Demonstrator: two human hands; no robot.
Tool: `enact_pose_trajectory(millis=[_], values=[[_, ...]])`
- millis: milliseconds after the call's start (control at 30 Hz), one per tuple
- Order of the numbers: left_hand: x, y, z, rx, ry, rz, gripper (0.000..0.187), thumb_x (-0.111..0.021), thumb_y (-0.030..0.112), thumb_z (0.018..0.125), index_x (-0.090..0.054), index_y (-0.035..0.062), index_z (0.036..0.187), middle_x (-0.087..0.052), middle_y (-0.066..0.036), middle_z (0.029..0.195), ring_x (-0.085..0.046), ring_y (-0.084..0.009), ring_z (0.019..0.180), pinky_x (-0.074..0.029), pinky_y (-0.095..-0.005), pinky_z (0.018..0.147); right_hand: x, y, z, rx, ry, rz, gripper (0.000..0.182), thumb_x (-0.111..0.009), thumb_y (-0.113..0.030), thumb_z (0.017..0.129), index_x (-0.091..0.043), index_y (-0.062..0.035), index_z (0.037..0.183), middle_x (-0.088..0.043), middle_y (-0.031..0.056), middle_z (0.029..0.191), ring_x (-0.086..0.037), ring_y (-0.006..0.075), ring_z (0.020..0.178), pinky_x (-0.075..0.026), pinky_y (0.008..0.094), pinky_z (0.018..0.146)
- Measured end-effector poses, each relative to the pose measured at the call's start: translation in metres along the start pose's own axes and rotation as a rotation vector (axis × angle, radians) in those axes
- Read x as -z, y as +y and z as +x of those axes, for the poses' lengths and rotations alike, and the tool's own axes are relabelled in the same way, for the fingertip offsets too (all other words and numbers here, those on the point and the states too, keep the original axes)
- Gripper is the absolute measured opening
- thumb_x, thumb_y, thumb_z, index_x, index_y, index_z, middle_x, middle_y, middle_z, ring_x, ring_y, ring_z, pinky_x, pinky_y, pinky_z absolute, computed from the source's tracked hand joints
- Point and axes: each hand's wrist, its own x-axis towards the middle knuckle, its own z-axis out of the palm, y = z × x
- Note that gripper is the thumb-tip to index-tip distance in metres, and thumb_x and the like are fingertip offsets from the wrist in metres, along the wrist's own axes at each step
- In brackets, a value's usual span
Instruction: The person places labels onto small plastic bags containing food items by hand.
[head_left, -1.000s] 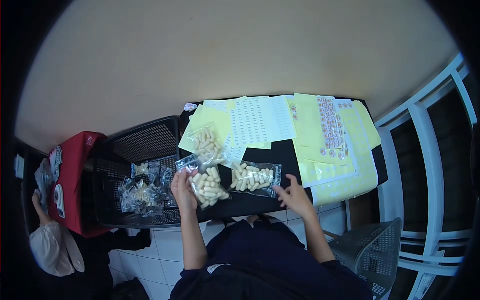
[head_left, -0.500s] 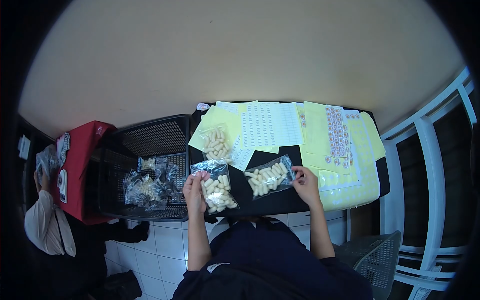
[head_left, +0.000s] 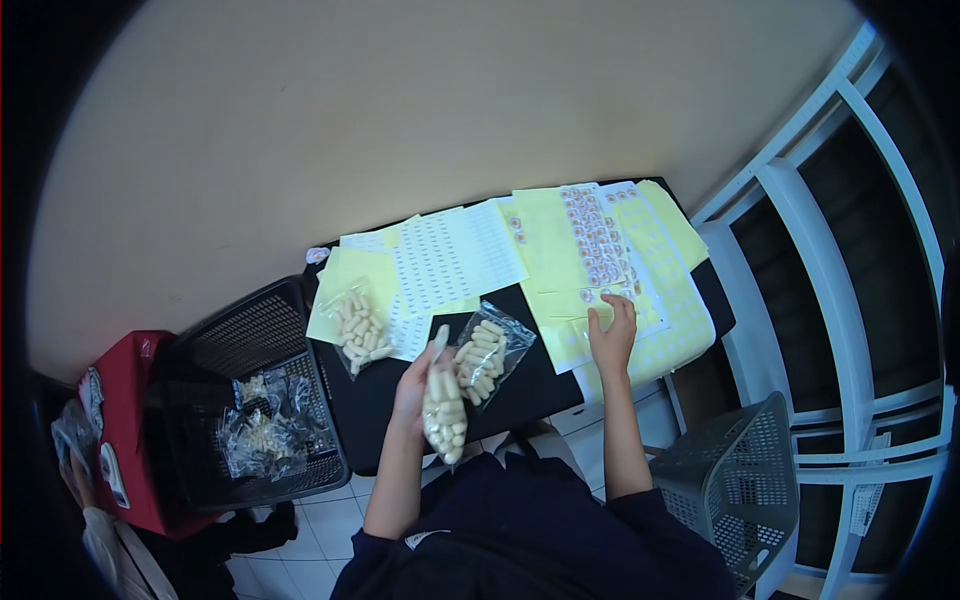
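My left hand (head_left: pixel 410 392) grips the top of a clear plastic bag of pale, finger-shaped pieces (head_left: pixel 444 412), which hangs edge-on near the table's front. Just right of it, a second bag of the same pieces (head_left: pixel 482 362) lies on the black cloth. A third bag (head_left: pixel 358 328) rests at the left, partly on the yellow paper. My right hand (head_left: pixel 612 338) reaches over the sheet of round stickers (head_left: pixel 597 240), thumb and fingers apart, fingertips close to the lowest stickers.
White printed label sheets (head_left: pixel 445 255) lie across the back of the table. At left is a black plastic crate (head_left: pixel 335 440) with small clear bags (head_left: pixel 265 430), beside a red-covered table (head_left: pixel 128 420) and another person's arm (head_left: pixel 80 478). A grey basket (head_left: pixel 735 490) stands lower right.
My left hand has lifted its bag and turned it edge-on. My right hand has left the other bag and moved right to the stickers. The view has shifted and tilted.
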Motion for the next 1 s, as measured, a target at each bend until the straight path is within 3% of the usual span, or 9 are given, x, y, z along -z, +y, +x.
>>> enact_pose_trajectory(millis=[100, 200, 233, 333, 433, 567, 700, 767, 1000], values=[[-0.021, -0.022, 0.044, 0.104, -0.199, -0.139, 0.016, -0.049, 0.021, 0.085, -0.049, 0.0059, 0.082, -0.055, -0.006, 0.082, -0.054, -0.017, 0.075, -0.047, -0.0285, 0.06, 0.003, 0.02, 0.028, 0.115, -0.021, -0.023, 0.019, -0.058, -0.002, 0.071, -0.058, -0.0034, 0.09, -0.053, 0.0113, 0.095, -0.05, 0.0292, 0.093, -0.04, 0.0379, 0.082], [-0.042, -0.035, 0.1, 0.196, -0.198, -0.096, 0.017, -0.048, 0.02, 0.083, -0.048, 0.0066, 0.073, -0.052, -0.012, 0.11, -0.055, -0.0203, 0.083, -0.047, -0.0313, 0.064, 0.002, 0.028, 0.055, 0.165, -0.067, -0.025, 0.015, -0.057, 0.0, 0.07, -0.061, -0.0038, 0.083, -0.056, 0.0104, 0.089, -0.052, 0.0283, 0.087, -0.041, 0.0377, 0.077], [-0.044, -0.038, 0.123, 0.194, -0.203, -0.095, 0.017, -0.048, 0.02, 0.083, -0.048, 0.0066, 0.073, -0.052, -0.012, 0.11, -0.055, -0.0203, 0.083, -0.047, -0.0313, 0.064, 0.002, 0.034, 0.063, 0.195, -0.137, -0.01, 0.014, -0.057, -0.001, 0.069, -0.062, -0.0038, 0.082, -0.056, 0.0103, 0.086, -0.053, 0.028, 0.085, -0.041, 0.0379, 0.077], [-0.042, -0.052, 0.186, 0.398, -0.549, -0.221, 0.022, -0.049, 0.019, 0.083, -0.05, 0.0041, 0.067, -0.042, -0.017, 0.121, -0.052, -0.0262, 0.096, -0.047, -0.034, 0.076, -0.003, 0.048, 0.077, 0.28, -0.227, -0.033, 0.012, -0.058, -0.002, 0.068, -0.063, -0.0044, 0.079, -0.056, 0.0088, 0.081, -0.052, 0.0261, 0.082, -0.04, 0.0382, 0.075], [-0.04, -0.072, 0.21, 0.334, -0.278, -0.042, 0.022, -0.043, 0.022, 0.085, -0.051, 0.0054, 0.072, -0.047, -0.017, 0.119, -0.054, -0.0223, 0.097, -0.045, -0.0312, 0.078, -0.003, 0.05, 0.083, 0.358, -0.31, -0.064, 0.011, -0.061, -0.006, 0.069, -0.064, -0.006, 0.08, -0.053, 0.0063, 0.078, -0.051, 0.0237, 0.08, -0.038, 0.0362, 0.071], [-0.054, -0.082, 0.214, 0.265, -0.063, 0.131, 0.024, -0.038, 0.024, 0.088, -0.052, 0.0048, 0.082, -0.045, -0.02, 0.122, -0.051, -0.0251, 0.104, -0.041, -0.0309, 0.087, -0.004, 0.055, 0.084, 0.403, -0.36, -0.1, 0.011, -0.063, -0.011, 0.07, -0.064, -0.0074, 0.081, -0.053, 0.004, 0.081, -0.049, 0.0211, 0.083, -0.036, 0.0349, 0.073], [-0.032, -0.086, 0.227, 0.272, -0.036, 0.118, 0.026, -0.038, 0.024, 0.088, -0.052, 0.0044, 0.081, -0.045, -0.021, 0.121, -0.051, -0.026, 0.105, -0.042, -0.031, 0.086, 0.001, 0.059, 0.089, 0.437, -0.414, -0.147, 0.018, -0.065, -0.012, 0.069, -0.064, -0.0082, 0.086, -0.052, 0.0032, 0.081, -0.049, 0.0201, 0.085, -0.036, 0.0334, 0.075], [-0.006, -0.088, 0.238, 0.263, -0.151, 0.002, 0.026, -0.039, 0.024, 0.087, -0.052, 0.004, 0.079, -0.047, -0.022, 0.119, -0.051, -0.0258, 0.104, -0.044, -0.0313, 0.084, 0.003, 0.058, 0.093, 0.458, -0.439, -0.165, 0.021, -0.066, -0.013, 0.068, -0.064, -0.0084, 0.089, -0.052, 0.003, 0.082, -0.049, 0.02, 0.085, -0.035, 0.0334, 0.076], [-0.005, -0.087, 0.239, 0.309, -0.231, -0.136, 0.028, -0.042, 0.024, 0.086, -0.054, 0.0025, 0.072, -0.043, -0.027, 0.12, -0.055, -0.0239, 0.094, -0.047, -0.0278, 0.072, 0.005, 0.057, 0.096, 0.478, -0.491, -0.115, 0.033, -0.07, -0.021, 0.064, -0.061, -0.0079, 0.093, -0.052, 0.0034, 0.087, -0.047, 0.0197, 0.09, -0.033, 0.0342, 0.079]])
